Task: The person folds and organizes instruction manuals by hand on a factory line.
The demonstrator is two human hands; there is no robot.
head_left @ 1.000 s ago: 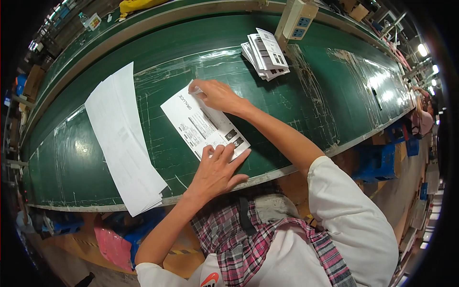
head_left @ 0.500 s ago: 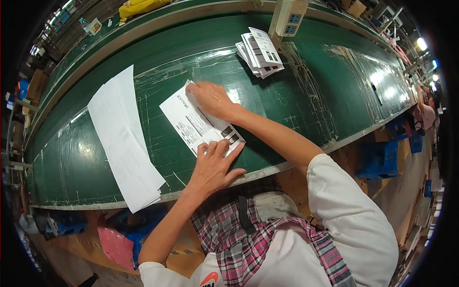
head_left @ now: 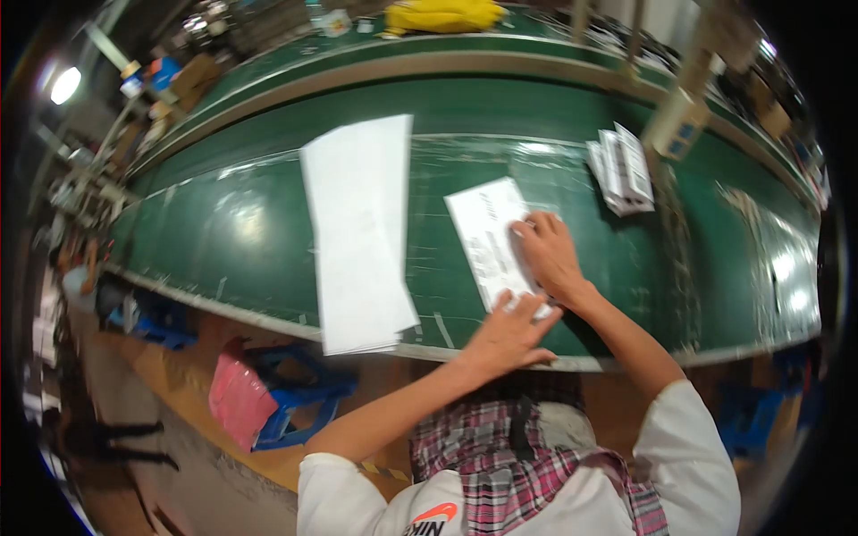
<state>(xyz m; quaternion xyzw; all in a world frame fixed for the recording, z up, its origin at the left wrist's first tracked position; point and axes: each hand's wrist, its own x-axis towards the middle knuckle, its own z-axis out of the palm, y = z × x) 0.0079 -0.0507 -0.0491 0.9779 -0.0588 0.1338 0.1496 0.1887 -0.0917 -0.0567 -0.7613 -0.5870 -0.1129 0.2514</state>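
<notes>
A folded printed leaflet (head_left: 481, 230) lies on the green bench, its print blurred at this moment. My left hand (head_left: 511, 338) rests over the leaflet's near end, fingers spread and thumb apart. At its right edge, my right hand (head_left: 552, 261) has bent fingers close together, pressed on the paper; what lies beneath them is hidden. To the left is a pile of long white sheets (head_left: 362, 237), slightly fanned, its near end by the bench edge. A small stack of folded leaflets (head_left: 619, 171) sits farther back on the right.
The green bench (head_left: 241, 228) curves across the view, with worn tape on its surface. A post with a socket box (head_left: 677, 125) rises behind the folded leaflets. Yellow cloth (head_left: 442, 15) lies at the back. A blue stool (head_left: 299, 402) with a pink bag (head_left: 241, 397) stands below.
The view has turned left, so the bench contents appear farther right. My right hand has slid nearer along the leaflet's right edge. My left hand still rests on the near end.
</notes>
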